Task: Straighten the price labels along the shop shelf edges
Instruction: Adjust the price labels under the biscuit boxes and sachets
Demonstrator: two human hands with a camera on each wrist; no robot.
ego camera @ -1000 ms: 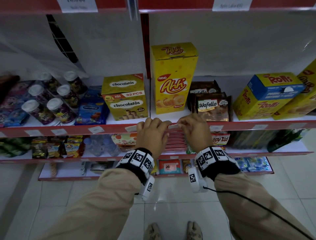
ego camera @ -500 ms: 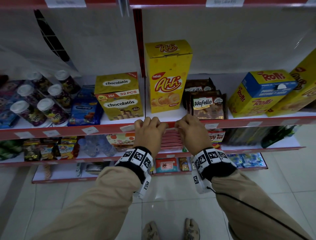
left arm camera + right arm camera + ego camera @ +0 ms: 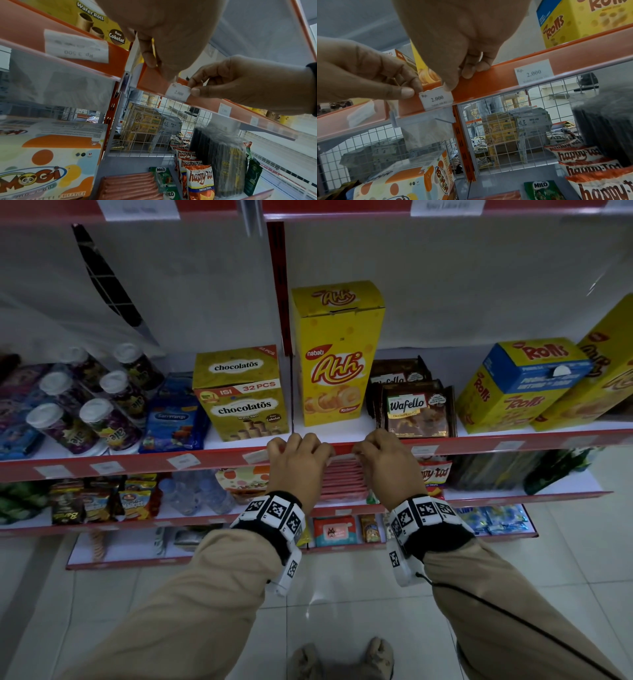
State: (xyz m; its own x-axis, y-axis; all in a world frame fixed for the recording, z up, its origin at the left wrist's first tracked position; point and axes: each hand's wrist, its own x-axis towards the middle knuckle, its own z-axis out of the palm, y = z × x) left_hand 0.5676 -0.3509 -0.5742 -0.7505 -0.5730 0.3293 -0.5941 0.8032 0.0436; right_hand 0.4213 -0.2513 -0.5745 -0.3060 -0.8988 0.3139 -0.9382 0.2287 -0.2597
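At centre frame, along the red shelf edge [image 3: 479, 445] below the Nabati Ahh box [image 3: 337, 354], the left hand [image 3: 298, 463] and right hand [image 3: 383, 463] each pinch an end of the "Rp. 2.000" price label [image 3: 436, 99], its long axis running between them, equally near both, grips unchanged from a second ago.

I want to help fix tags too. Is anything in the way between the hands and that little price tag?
No. The left hand and the right hand already pinch the price tag at its two ends on the shelf edge, with nothing between them.
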